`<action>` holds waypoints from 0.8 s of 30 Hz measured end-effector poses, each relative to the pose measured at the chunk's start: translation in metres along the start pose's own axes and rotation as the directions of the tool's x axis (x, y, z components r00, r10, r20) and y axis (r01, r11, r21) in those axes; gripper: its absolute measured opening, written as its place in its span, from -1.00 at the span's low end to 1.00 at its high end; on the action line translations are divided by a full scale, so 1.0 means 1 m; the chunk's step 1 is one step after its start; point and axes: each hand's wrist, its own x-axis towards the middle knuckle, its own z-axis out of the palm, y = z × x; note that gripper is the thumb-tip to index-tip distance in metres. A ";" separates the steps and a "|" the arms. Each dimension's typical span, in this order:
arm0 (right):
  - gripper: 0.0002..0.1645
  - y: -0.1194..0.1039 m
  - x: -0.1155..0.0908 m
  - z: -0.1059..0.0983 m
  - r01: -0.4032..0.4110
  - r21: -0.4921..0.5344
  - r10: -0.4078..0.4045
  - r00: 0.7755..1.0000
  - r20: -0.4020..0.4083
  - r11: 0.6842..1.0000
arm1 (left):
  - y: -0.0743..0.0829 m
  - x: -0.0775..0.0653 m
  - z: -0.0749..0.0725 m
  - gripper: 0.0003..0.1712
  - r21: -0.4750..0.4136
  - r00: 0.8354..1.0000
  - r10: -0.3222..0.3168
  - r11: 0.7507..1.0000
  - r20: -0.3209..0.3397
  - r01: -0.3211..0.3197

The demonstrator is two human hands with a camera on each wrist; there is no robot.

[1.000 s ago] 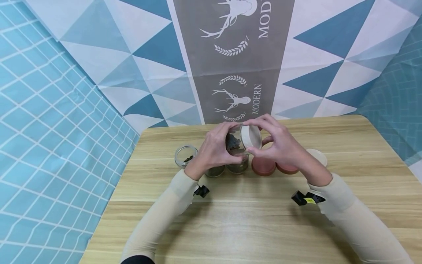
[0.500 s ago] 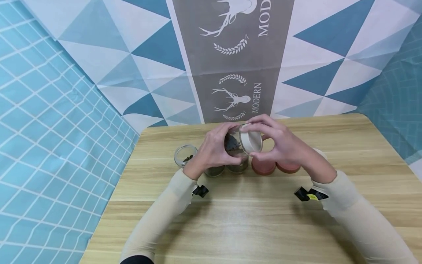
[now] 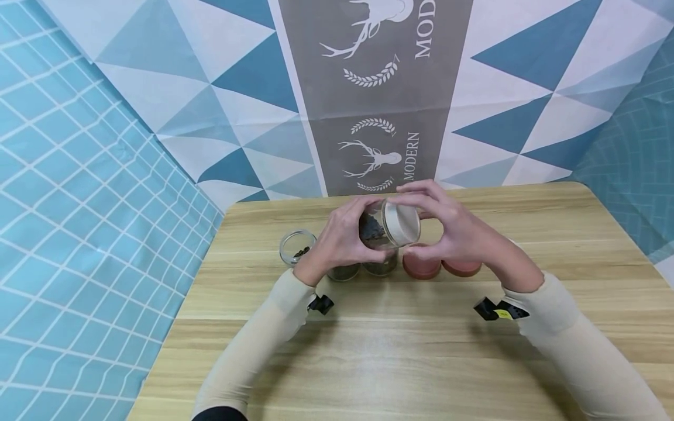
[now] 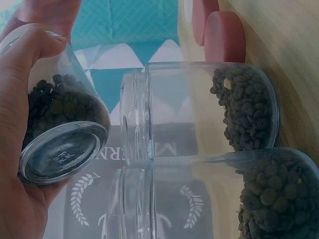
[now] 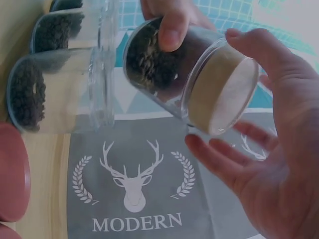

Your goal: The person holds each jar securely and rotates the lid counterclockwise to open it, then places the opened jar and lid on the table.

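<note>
My left hand (image 3: 342, 234) grips a clear glass jar (image 3: 371, 225) partly filled with dark pellets, raised above the table and tilted with its mouth to the right. A pale cream lid (image 3: 404, 224) sits on that mouth. Around the lid my right hand (image 3: 458, 225) is spread; its upper fingers touch the rim, while the thumb stands slightly off. The right wrist view shows the lid (image 5: 219, 89) between thumb and fingers, loosely surrounded. Below the held jar stand two lidless jars (image 4: 189, 109) of dark pellets, partly covered by the hands in the head view.
Another open jar (image 3: 297, 248) with a few dark pieces stands at the left of the row. Two red lids (image 3: 421, 263) lie on the wooden table (image 3: 379, 351) to the right. A pale disc's edge shows behind the right wrist. Patterned cloth (image 3: 253, 76) hangs behind.
The right hand has turned and shifted slightly right, its thumb coming away from the lid. The lid's face has tilted a little. The left hand and jar stay nearly in place.
</note>
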 end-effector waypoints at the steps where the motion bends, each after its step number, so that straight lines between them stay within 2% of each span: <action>1: 0.06 -0.002 -0.001 -0.001 -0.043 0.015 0.043 0.999 -0.003 0.999 | 0.000 0.000 0.000 0.20 0.001 1.000 -0.001 1.000 0.000 0.001; 6: 0.00 -0.009 -0.002 -0.002 -0.224 0.082 0.227 0.973 -0.029 0.971 | -0.001 0.000 0.000 0.22 0.005 1.000 -0.015 1.000 0.002 0.015; 13: -0.03 -0.015 0.000 0.002 -0.405 0.169 0.414 0.910 -0.021 0.899 | -0.002 0.000 0.000 0.20 0.005 1.000 -0.014 1.000 -0.001 0.014; 17: -0.03 -0.016 0.002 0.003 -0.444 0.171 0.452 0.892 -0.006 0.880 | 0.000 0.000 0.001 0.21 0.005 1.000 -0.014 1.000 0.001 0.014; 24: -0.14 -0.021 0.006 0.009 -0.429 0.125 0.433 0.902 -0.002 0.895 | 0.001 0.000 0.002 0.19 0.015 1.000 -0.010 1.000 -0.001 0.010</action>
